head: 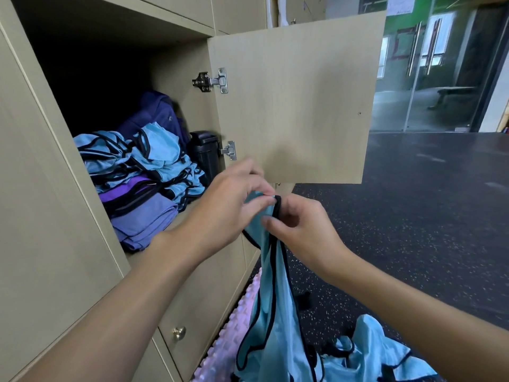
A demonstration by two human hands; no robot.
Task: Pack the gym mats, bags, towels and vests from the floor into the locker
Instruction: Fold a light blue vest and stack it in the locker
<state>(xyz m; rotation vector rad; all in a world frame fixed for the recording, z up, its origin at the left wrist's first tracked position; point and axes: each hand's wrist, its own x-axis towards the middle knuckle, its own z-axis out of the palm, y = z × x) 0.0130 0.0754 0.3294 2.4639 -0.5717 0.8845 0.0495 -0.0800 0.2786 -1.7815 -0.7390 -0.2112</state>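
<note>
Left hand, right hand, each grip pinched on one blue vest; one purple bag in locker.

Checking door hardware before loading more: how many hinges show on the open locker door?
2. The upper hinge sits high on the hinged edge of the locker door; the lower hinge sits low on it, beside the black container. None appears hidden.

Legible text: none can be read from this view.
Pale sheet, at the top right of the view: carries print too small and blurred to make out.
Red outline, on the green wall in the background: a framed shape; no letters resolve.
</note>
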